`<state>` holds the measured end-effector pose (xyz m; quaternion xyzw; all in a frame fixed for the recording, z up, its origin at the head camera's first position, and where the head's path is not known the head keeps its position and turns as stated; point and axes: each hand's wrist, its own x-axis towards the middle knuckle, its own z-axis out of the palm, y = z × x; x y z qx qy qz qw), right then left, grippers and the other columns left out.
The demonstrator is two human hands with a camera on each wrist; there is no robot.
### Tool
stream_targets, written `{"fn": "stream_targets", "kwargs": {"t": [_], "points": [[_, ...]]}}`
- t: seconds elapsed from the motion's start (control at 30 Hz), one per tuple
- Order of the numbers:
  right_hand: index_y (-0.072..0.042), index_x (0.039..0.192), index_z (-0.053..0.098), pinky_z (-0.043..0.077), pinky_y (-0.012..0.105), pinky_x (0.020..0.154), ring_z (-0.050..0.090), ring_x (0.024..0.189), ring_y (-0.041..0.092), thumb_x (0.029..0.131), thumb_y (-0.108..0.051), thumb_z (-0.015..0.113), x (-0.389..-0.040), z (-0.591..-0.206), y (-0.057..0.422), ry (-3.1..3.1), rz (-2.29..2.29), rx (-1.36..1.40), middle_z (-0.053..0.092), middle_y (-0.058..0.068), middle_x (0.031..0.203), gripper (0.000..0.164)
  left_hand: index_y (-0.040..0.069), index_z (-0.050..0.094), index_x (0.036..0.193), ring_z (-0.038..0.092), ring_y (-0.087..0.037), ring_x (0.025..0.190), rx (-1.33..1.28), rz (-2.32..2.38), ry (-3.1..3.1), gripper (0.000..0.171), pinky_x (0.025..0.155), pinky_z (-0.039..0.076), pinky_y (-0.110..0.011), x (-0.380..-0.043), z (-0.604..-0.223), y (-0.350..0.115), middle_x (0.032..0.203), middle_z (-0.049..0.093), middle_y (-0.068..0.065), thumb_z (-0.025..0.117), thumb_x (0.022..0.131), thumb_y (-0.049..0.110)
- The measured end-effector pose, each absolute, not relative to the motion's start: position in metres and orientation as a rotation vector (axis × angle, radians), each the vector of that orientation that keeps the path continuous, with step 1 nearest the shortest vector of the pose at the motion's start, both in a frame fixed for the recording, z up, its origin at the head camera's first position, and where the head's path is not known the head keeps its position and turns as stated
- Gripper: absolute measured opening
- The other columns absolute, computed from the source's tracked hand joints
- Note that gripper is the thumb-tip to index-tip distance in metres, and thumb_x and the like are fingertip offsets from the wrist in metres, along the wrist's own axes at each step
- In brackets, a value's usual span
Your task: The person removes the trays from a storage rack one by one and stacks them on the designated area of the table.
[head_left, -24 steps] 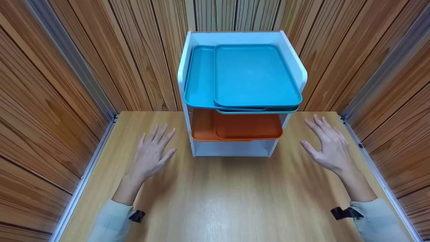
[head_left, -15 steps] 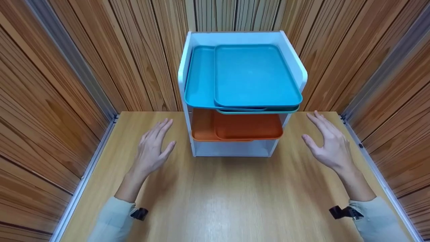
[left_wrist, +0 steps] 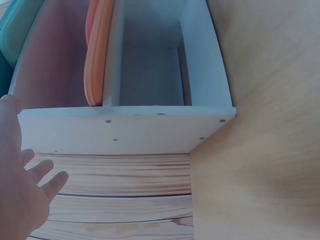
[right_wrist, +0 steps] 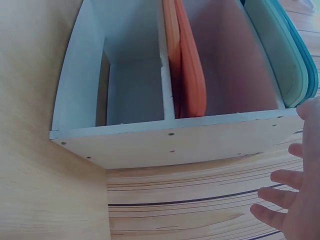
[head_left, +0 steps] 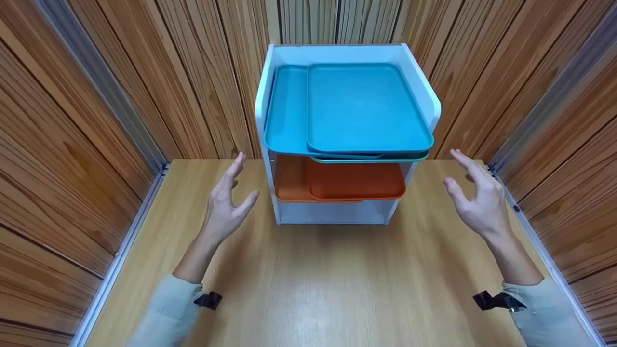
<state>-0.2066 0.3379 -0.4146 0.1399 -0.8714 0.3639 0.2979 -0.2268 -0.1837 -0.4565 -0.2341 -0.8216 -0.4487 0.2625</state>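
A white shelf unit stands at the back of the table in the head view. Overlapping blue trays lie on its top level, with a green tray edge showing beneath them. Orange trays lie on the middle level. My left hand is in the air left of the unit, thumb spread from the extended fingers, holding nothing. My right hand mirrors it on the right side, also holding nothing. Both hands are apart from the unit and its trays.
The lowest compartment shows bare walls in the left wrist view. A light wooden table spreads in front of the unit. Wood-panelled walls enclose the left, back and right, with metal rails along the table's sides.
Both hands have turned from palms down to palms facing inward, and their fingers have risen. My left forearm has shifted slightly right. The shelf unit and trays stay put.
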Motion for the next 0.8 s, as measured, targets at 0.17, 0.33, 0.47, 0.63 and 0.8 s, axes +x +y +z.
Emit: {"fn": "stream_targets", "kwargs": {"t": [0.17,0.33,0.47,0.63,0.8], "points": [[-0.011,0.162,0.061,0.044,0.001,0.113,0.054,0.142,-0.018,0.111,-0.011,0.064,-0.205,-0.406,0.336,-2.288,1.057,0.334,0.063,0.016,0.166,0.052,-0.006,0.040,0.167,0.055,-0.054,0.155,-0.646,-1.236,-2.180,0.074,0.114,0.056,-0.077,-0.231,-0.453,-0.179,0.174,0.046,-0.031,0.076,0.102,0.001],[-0.010,0.163,0.060,0.047,-0.001,0.109,0.056,0.138,-0.020,0.111,-0.009,0.062,-0.202,-0.398,0.331,-2.252,1.110,0.332,0.063,0.021,0.164,0.052,-0.007,0.041,0.165,0.057,-0.053,0.154,-0.639,-1.269,-2.139,0.073,0.113,0.059,-0.076,-0.235,-0.450,-0.174,0.172,0.049,-0.032,0.076,0.101,0.000],[-0.011,0.162,0.061,0.049,0.000,0.106,0.062,0.135,-0.017,0.112,-0.009,0.061,-0.200,-0.392,0.327,-2.230,1.149,0.288,0.064,0.021,0.163,0.050,-0.007,0.039,0.167,0.057,-0.052,0.155,-0.632,-1.315,-2.130,0.075,0.113,0.060,-0.073,-0.237,-0.447,-0.171,0.173,0.047,-0.032,0.076,0.102,0.001],[-0.011,0.161,0.062,0.054,0.003,0.104,0.070,0.130,-0.011,0.113,-0.008,0.060,-0.198,-0.384,0.323,-2.174,1.266,0.251,0.069,0.011,0.159,0.049,-0.006,0.037,0.169,0.056,-0.053,0.156,-0.628,-1.360,-2.134,0.077,0.111,0.060,-0.074,-0.241,-0.445,-0.168,0.176,0.045,-0.030,0.076,0.102,0.000],[-0.005,0.159,0.061,0.061,0.008,0.098,0.075,0.124,-0.005,0.113,-0.007,0.057,-0.198,-0.377,0.319,-2.073,1.405,0.315,0.071,-0.007,0.151,0.047,-0.005,0.037,0.170,0.055,-0.051,0.157,-0.614,-1.409,-2.119,0.078,0.111,0.060,-0.074,-0.244,-0.444,-0.165,0.177,0.044,-0.029,0.076,0.102,-0.001]]}}
